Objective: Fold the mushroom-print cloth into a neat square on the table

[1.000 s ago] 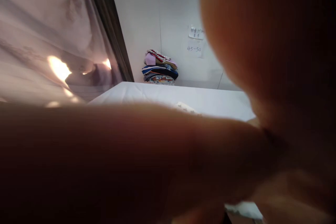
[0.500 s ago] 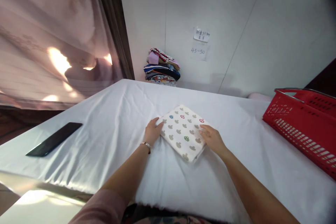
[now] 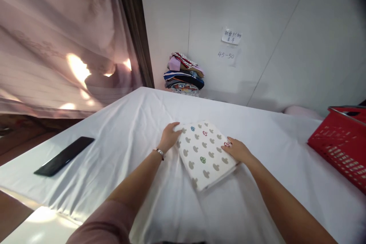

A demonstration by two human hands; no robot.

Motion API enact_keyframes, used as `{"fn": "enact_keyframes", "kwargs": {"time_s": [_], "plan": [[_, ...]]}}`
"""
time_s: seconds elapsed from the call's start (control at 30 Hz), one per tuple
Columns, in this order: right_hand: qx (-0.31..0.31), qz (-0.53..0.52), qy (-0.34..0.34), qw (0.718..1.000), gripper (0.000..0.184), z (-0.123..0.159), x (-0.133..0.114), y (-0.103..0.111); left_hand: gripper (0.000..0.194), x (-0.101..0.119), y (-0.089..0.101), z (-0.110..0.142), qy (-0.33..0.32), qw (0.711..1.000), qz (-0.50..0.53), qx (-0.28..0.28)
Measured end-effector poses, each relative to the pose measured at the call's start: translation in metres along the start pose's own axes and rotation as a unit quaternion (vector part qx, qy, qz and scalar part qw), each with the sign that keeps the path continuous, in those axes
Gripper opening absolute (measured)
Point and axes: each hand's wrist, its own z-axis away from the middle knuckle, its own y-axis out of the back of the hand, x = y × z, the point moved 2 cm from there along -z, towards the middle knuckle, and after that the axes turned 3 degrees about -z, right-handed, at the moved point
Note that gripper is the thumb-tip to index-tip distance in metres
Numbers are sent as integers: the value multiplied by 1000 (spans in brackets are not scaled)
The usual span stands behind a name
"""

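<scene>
A white folded cloth (image 3: 204, 152) printed with grey, red, green and blue mushroom shapes is turned cornerwise over the middle of the white-covered table (image 3: 122, 133). My left hand (image 3: 170, 137) grips its far left edge, thumb on top and fingers partly hidden behind the corner. At the right edge, my right hand (image 3: 237, 150) holds the cloth with fingertips on its upper face and the thumb along it. The near right side appears slightly raised and shows the folded layers. A bracelet circles my left wrist.
A black flat tray-like object (image 3: 65, 156) lies at the table's left. On the right stands a red plastic basket (image 3: 340, 141) with a metal handle. Folded clothes (image 3: 184, 72) are stacked beyond the far edge, by a wall with paper notes (image 3: 231, 37). A pink curtain (image 3: 57, 38) hangs at left.
The cloth has turned a little and shifted right and nearer, with both hands still on it. My view has swung slightly left, so the basket sits further right.
</scene>
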Motion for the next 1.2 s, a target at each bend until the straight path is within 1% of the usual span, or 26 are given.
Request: {"fn": "enact_keyframes", "kwargs": {"time_s": [0.07, 0.17, 0.27, 0.33, 0.37, 0.4, 0.47, 0.5, 0.57, 0.6, 0.67, 0.73, 0.77, 0.8, 0.87, 0.93, 0.97, 1.03, 1.13, 1.2], "plan": [[7, -3, 11, 1000, 39, -1, -4, -4, 39, 0, 0, -20, 18, 1000, -8, -16], [34, -15, 18, 999, 35, -2, -9, -12, 38, -12, -5, -40, 80, 995, -19, -62], [34, -38, 30, 998, 37, -3, -8, -17, 40, -21, -6, -46, 98, 991, -29, -85], [29, -42, 32, 998, 42, -5, -7, -18, 44, -18, -4, -42, 84, 992, -57, -75], [29, -40, 29, 998, 45, -5, -6, -18, 46, -14, -2, -37, 56, 993, -85, -59], [31, -38, 25, 998, 48, -5, -6, -18, 46, -8, -2, -29, 14, 992, -118, -39], [37, -33, 15, 999, 54, -5, -5, -18, 46, 9, -5, -4, -102, 977, -188, -10], [40, -31, 10, 999, 56, -5, -5, -18, 46, 16, -8, 12, -155, 965, -209, -20], [37, -30, 5, 999, 59, -4, -5, -17, 50, 28, -19, 44, -234, 938, -236, -101], [37, -31, 8, 999, 60, -3, -6, -15, 49, 31, -24, 57, -255, 925, -246, -137], [64, -25, 36, 997, 60, 1, -8, -11, 49, 34, -29, 74, -259, 912, -264, -177], [111, -7, 99, 989, 59, 8, -12, -8, 48, 34, -31, 78, -247, 911, -275, -184], [124, 4, 139, 982, 57, 12, -15, -8, 48, 34, -30, 77, -244, 911, -278, -183], [122, 16, 178, 976, 54, 16, -18, -10, 48, 34, -30, 74, -243, 911, -279, -180], [80, 33, 225, 970, 47, 24, -23, -16, 48, 35, -29, 69, -241, 912, -279, -178], [44, 43, 226, 972, 42, 30, -26, -19, 47, 39, -27, 66, -230, 913, -278, -188], [43, 45, 220, 973, 41, 33, -27, -19, 46, 42, -25, 67, -222, 915, -277, -191], [68, 47, 227, 970, 41, 39, -33, -14, 45, 50, -22, 75, -214, 920, -270, -188], [106, 40, 272, 956, 40, 56, -46, -6, 44, 62, -15, 102, -240, 920, -260, -166], [98, 24, 306, 947, 40, 69, -52, -9, 45, 62, -15, 122, -264, 911, -263, -179]]}}
